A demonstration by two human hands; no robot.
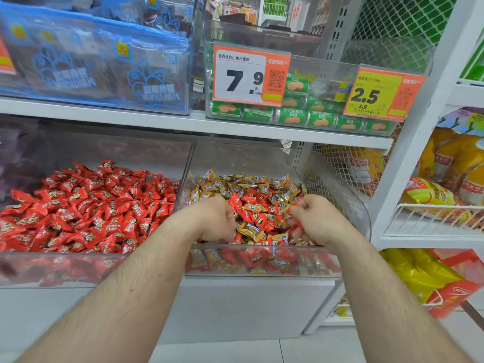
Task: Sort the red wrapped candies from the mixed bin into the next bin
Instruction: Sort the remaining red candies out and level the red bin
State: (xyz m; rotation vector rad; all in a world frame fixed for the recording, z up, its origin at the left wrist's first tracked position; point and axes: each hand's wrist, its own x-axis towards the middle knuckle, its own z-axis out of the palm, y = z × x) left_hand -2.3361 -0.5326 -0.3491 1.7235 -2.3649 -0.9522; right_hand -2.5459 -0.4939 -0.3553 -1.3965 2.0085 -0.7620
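Both hands dig into the mixed bin (fingers curled).

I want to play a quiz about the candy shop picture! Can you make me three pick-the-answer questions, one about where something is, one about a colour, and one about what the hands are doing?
1. Where is the bin holding only red candies?
A. Left of the mixed bin
B. Right of the mixed bin
C. On the shelf above

2. What colour are the small packs behind the 7.9 price tag?
A. Purple
B. Green
C. Black

3. What are both hands doing?
A. Hanging at the sides
B. Lying flat on the shelf
C. Reaching into the mixed bin with curled fingers

Answers:
1. A, the red bin stands next to the mixed bin, on its left.
2. B, the packs behind the 7.9 price tag are green with an orange picture.
3. C, the left hand and the right hand are over the mixed candies, fingers curled; red wrappers show at the right hand.
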